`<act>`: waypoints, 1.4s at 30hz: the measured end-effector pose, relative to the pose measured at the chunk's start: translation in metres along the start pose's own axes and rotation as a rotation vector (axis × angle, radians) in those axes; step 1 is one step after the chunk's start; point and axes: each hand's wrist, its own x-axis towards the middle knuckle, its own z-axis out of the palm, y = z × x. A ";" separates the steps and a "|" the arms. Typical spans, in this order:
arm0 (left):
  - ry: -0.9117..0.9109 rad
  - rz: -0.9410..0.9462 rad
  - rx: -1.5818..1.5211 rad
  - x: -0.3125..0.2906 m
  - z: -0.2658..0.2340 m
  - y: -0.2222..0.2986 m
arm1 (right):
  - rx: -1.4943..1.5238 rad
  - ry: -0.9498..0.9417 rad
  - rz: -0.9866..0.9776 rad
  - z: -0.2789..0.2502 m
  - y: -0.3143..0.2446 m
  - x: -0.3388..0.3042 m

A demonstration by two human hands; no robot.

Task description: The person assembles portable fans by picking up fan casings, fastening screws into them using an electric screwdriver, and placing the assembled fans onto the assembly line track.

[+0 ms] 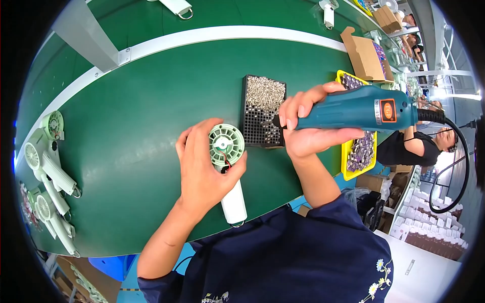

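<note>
The green table (126,202) takes up most of the view, and a black screw tray (256,133) lies on it. A white rail (227,33) curves across beyond the tray. An open cardboard box (362,60) stands beyond and to the right of the tray. Nearer, to the tray's right, is yellow plastic binning (345,162) filled with small silver and purple parts (360,151); the screwdriver hides its middle, so whether it is one bin or two cannot be told. Well to the left of the tray, several pale green and white handheld fans (34,155) lie in a cluster.

The teal electric screwdriver (348,108) reaches in from the tray's right, its black nose over the tray and its black cable (459,136) looping away. The right hand (305,140) is closed around its front part, thumb stretched along the body.

Just left of the tray's near end is another handheld fan (222,145), its round green head facing up and its white handle (234,204) pointing toward the person. The left hand (199,161) is half curled, clasping the head between fingers and thumb.

Silver screws (263,92) heap over the tray's far half, thinning to mostly bare holes nearer. Thin wires (227,159), one red, show at the fan head, left of the tray.
</note>
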 end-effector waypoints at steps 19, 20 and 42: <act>0.092 0.231 0.007 0.002 -0.018 0.012 | 0.429 -0.054 0.097 0.033 -0.061 -0.001; 0.093 0.233 0.014 0.002 -0.019 0.012 | 0.412 -0.148 0.097 0.036 -0.063 -0.002; 0.011 0.239 -0.154 -0.005 -0.024 0.015 | 0.290 -0.459 0.034 0.042 -0.060 -0.019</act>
